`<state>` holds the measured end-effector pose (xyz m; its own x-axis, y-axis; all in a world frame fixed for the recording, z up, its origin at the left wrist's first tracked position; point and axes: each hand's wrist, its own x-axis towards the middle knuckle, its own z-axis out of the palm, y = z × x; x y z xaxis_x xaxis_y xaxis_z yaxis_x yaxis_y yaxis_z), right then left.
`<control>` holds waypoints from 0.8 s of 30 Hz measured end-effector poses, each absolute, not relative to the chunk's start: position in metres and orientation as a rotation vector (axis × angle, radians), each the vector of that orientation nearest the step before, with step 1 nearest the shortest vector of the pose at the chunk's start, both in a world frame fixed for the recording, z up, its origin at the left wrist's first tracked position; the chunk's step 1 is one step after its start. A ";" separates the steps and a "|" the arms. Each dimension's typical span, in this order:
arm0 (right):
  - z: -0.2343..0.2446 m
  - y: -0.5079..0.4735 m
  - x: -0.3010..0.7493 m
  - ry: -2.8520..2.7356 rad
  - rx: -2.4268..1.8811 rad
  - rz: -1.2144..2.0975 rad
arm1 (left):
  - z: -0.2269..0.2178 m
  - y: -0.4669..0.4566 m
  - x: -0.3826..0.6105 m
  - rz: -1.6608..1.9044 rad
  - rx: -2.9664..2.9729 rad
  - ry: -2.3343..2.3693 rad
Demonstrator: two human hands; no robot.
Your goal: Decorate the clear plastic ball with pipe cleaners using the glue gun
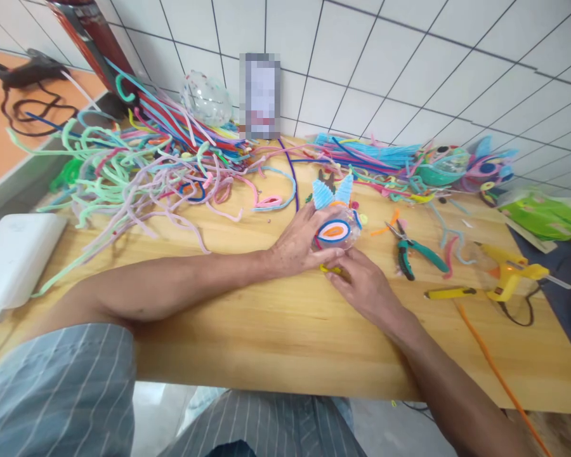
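A clear plastic ball [353, 236] decorated with pipe cleaners is held over the table, two light blue ear shapes [345, 188] on its top and a blue, white and orange oval [334, 232] on its side. My left hand [297, 246] wraps round the ball's left side, the thumb lying along its underside. At the bottom of the ball, my right hand [365, 280] pinches a yellow pipe cleaner piece [332, 269], its fingertips close to the left thumb. Whether the yellow piece is fixed to the ball, I cannot tell.
Green-handled pliers [412, 251], a yellow cutter [450, 293] and a yellow glue gun [511, 274] lie to the right. Loose pipe cleaners [137, 171] pile up at the left. A phone [261, 95] leans on the tiled wall; a white power bank [19, 257] sits far left.
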<state>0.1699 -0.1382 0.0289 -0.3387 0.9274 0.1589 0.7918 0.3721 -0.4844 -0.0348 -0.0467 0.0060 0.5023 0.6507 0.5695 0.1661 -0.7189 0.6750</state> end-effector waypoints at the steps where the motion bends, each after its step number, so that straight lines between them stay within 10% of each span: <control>1: 0.030 -0.138 0.170 -2.240 -1.492 0.443 | 0.006 -0.047 -0.035 1.141 2.204 0.672; 15: 0.073 -0.140 0.180 -1.670 -1.596 1.174 | 0.007 -0.050 -0.037 1.183 2.212 0.511; 24: 0.074 -0.146 0.170 -1.392 -1.528 0.914 | 0.004 -0.050 -0.035 1.225 2.330 0.471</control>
<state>0.1701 -0.1461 0.0741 0.1119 0.9933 0.0278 0.3693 -0.0156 -0.9292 -0.0347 -0.0498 0.0035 0.5441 0.4969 0.6760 0.0844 -0.8341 0.5451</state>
